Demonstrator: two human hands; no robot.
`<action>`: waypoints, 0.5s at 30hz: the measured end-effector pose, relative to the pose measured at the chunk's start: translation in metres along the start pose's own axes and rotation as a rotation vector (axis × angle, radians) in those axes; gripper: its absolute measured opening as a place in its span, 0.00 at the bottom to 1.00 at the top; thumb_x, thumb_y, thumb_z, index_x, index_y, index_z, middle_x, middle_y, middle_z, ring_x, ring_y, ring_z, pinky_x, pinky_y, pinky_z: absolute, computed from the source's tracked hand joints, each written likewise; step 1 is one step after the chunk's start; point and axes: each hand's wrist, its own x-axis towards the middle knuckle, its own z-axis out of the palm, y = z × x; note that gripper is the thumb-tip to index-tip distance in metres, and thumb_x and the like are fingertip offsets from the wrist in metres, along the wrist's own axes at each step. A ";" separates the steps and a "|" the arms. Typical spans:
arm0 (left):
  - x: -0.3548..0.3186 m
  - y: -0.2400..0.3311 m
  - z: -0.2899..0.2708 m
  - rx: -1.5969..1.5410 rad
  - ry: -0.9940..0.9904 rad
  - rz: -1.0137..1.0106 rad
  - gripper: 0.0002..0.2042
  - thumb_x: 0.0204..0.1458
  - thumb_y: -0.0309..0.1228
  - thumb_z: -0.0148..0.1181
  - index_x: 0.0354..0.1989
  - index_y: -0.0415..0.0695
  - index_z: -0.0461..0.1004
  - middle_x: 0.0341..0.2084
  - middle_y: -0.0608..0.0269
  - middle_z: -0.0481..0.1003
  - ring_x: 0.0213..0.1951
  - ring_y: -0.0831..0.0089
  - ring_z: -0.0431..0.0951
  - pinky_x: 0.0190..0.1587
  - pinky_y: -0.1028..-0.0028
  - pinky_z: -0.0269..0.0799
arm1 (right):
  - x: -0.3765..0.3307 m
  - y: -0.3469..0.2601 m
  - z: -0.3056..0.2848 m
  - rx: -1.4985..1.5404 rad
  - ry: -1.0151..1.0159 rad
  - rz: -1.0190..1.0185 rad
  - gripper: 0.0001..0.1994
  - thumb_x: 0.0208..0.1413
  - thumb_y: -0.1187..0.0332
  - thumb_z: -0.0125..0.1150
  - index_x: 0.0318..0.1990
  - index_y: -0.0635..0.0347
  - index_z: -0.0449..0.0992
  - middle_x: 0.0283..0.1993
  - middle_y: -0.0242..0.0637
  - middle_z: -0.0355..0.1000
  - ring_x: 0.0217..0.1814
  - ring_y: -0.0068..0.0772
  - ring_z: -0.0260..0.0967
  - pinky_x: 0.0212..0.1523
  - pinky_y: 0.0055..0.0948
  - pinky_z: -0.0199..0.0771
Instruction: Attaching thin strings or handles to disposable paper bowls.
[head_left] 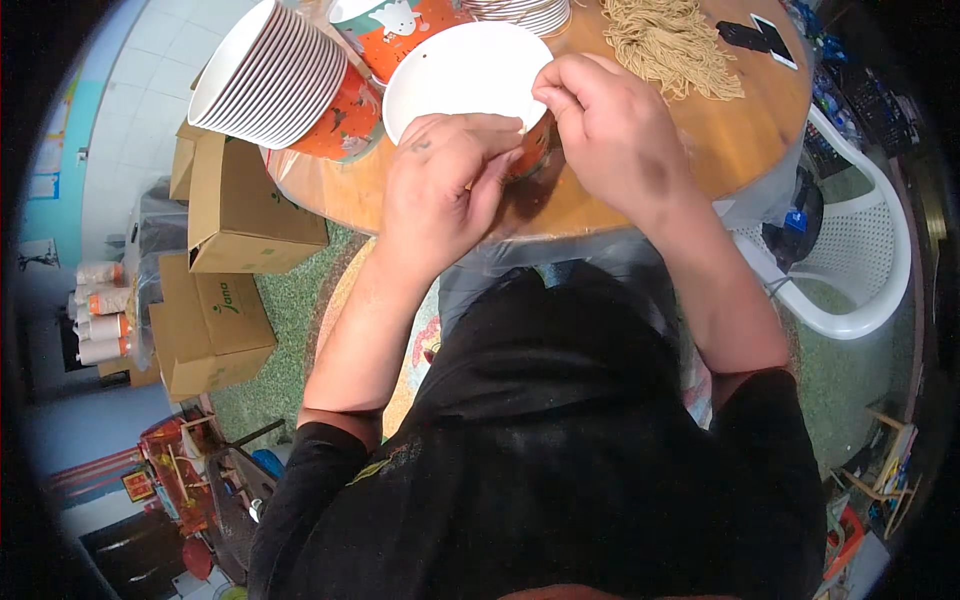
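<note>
The person wears a black short-sleeved top that fills the frame from about 5 to 7 o'clock; its sleeves end above the elbows, leaving both forearms bare. A small yellowish-green print sits on the chest of the top toward 7 o'clock. The left hand [440, 190], just left of 12 o'clock, bears a small dark mark on its back near the knuckles. The right hand [615, 130], toward 1 o'clock, shows a faint dark smudge on its back. Neither wrist carries a watch or band.
</note>
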 end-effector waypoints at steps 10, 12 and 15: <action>0.010 0.001 -0.016 -0.093 -0.207 -0.069 0.04 0.58 0.23 0.70 0.38 0.41 0.81 0.49 0.59 0.86 0.44 0.56 0.86 0.53 0.59 0.79 | 0.001 0.007 0.008 -0.045 0.104 -0.149 0.02 0.66 0.69 0.67 0.43 0.52 0.84 0.43 0.40 0.82 0.42 0.53 0.82 0.41 0.48 0.83; 0.017 0.007 -0.023 -0.126 -0.247 -0.111 0.04 0.59 0.24 0.71 0.38 0.40 0.81 0.46 0.59 0.87 0.42 0.59 0.87 0.52 0.61 0.80 | 0.003 0.009 0.005 -0.028 0.116 -0.202 0.02 0.65 0.69 0.69 0.42 0.52 0.84 0.42 0.39 0.81 0.42 0.51 0.82 0.41 0.47 0.83; 0.026 0.011 -0.023 -0.499 -0.227 -0.504 0.11 0.61 0.29 0.76 0.39 0.36 0.80 0.33 0.63 0.85 0.41 0.81 0.84 0.44 0.73 0.81 | 0.007 0.006 -0.002 0.092 0.057 -0.268 0.02 0.63 0.69 0.71 0.41 0.53 0.86 0.42 0.37 0.79 0.43 0.47 0.81 0.42 0.44 0.82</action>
